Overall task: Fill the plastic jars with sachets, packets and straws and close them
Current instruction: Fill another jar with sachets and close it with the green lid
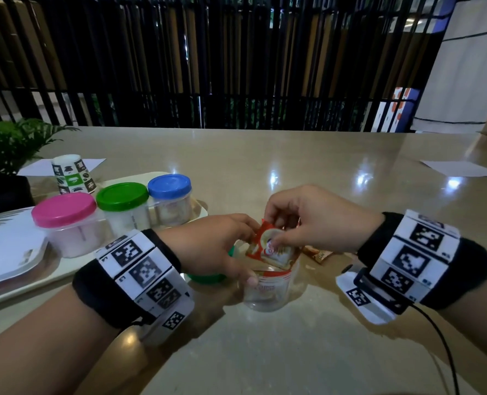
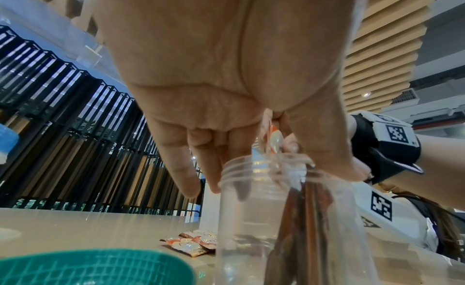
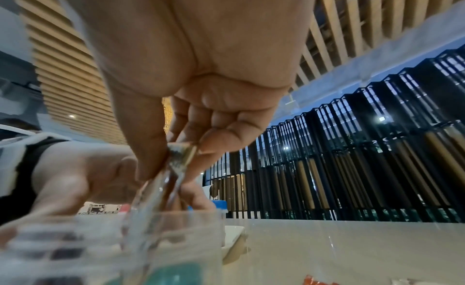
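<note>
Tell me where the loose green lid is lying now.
In the head view, the green lid lies on the table, left of the open jar, mostly hidden under the left hand.

Head cam looks down, wrist cams close, all share jar (image 1: 268,292)

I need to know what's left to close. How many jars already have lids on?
3, side by side at the left: pink-lidded jar, green-lidded jar, blue-lidded jar. The clear jar in the hands is open.
</note>
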The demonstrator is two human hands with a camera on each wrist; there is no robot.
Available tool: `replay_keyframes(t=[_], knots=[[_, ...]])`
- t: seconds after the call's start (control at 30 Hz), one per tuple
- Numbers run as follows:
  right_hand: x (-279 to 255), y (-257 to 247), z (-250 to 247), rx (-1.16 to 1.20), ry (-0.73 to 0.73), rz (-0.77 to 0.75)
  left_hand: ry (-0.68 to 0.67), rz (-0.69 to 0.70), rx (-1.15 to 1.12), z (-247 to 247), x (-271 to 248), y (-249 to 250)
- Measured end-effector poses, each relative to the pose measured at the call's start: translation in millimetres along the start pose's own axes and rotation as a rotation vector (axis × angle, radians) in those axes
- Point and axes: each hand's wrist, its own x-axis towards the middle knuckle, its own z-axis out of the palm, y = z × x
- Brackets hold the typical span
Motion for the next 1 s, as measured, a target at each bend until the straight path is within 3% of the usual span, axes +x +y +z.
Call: replay_keyframes(t=[0.33,0.63,1.0], knots=[[8,-1,19,-0.001,-0.117,-0.016,-0.044,0.031,0.006,0,0,-2],[1,-4,16,-0.098,-0.102,0.002,-0.055,0.037,0.065,-1,2,-3],[-3,-11,13,-0.389,-0.375,0.037,-0.141,0.075,0.062,-1,1,-3]])
